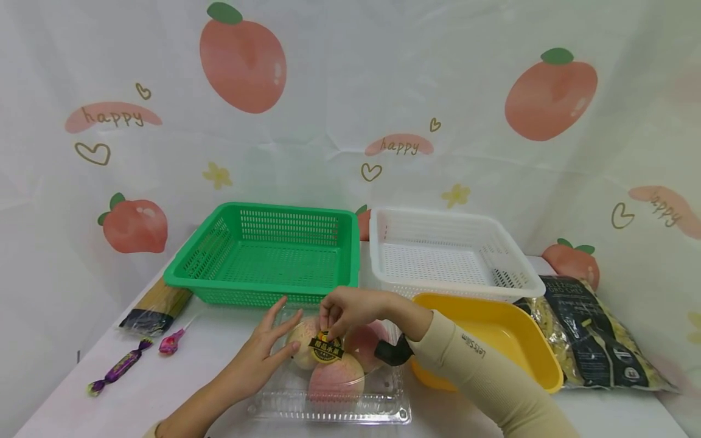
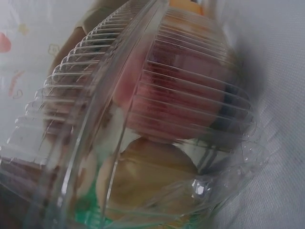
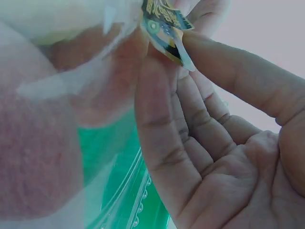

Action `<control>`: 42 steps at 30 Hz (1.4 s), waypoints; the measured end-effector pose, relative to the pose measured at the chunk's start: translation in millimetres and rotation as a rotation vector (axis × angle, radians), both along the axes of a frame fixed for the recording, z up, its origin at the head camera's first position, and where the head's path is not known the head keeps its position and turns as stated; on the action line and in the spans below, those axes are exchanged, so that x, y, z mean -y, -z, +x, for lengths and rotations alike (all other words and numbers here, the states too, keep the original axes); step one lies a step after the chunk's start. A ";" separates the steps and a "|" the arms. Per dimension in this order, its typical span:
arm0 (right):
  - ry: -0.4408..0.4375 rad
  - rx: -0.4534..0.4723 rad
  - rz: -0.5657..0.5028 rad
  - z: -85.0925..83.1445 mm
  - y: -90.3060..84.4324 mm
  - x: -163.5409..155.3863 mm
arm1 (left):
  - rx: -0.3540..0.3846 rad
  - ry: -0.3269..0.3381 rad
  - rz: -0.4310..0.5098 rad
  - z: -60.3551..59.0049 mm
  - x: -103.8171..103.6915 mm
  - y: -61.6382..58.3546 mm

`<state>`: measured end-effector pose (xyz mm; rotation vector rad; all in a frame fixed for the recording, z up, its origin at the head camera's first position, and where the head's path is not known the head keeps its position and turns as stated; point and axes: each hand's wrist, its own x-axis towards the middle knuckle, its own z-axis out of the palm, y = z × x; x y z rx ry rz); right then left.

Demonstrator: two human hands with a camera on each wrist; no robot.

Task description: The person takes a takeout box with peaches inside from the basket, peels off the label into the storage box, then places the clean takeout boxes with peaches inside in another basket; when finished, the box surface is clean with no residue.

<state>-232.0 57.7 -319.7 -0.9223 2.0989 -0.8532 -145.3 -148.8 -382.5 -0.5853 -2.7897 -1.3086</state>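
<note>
A clear plastic clamshell box point(image 1: 378, 413) holding peaches point(image 1: 336, 383) sits at the front of the table. On its lid is a black and gold sticker point(image 1: 327, 351). My right hand point(image 1: 353, 310) pinches an edge of this sticker between thumb and index finger; in the right wrist view, part of the sticker point(image 3: 167, 31) bends away from the lid. Spread fingers of my left hand point(image 1: 260, 359) rest on the box's left side. Up close in the left wrist view are the box's ribbed wall point(image 2: 186, 43) and the fruit; the left hand is not plainly seen there.
Behind the box stand a green basket point(image 1: 263, 296) and a white basket point(image 1: 454, 286). A yellow basin point(image 1: 498, 316) and a black pasta bag point(image 1: 591, 328) lie right. To the left are packed noodles point(image 1: 156, 307), a lollipop point(image 1: 171, 342) and a purple wrapped candy point(image 1: 120, 367).
</note>
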 end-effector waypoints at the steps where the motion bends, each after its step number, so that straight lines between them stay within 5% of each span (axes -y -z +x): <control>1: 0.001 -0.008 -0.002 -0.2 -0.3 -0.8 | 0.000 0.000 0.001 0.1 0.0 -0.3; 9: -0.085 -0.094 0.023 0.7 -2.4 -3.3 | 0.021 0.005 0.008 0.9 0.3 -1.4; 19: -0.137 -0.095 0.033 -1.9 2.5 -2.6 | 0.032 -0.002 0.010 1.2 0.6 -0.5; 42: -0.092 -0.035 0.075 2.7 -3.1 -1.7 | 0.017 0.002 -0.007 0.5 0.3 0.9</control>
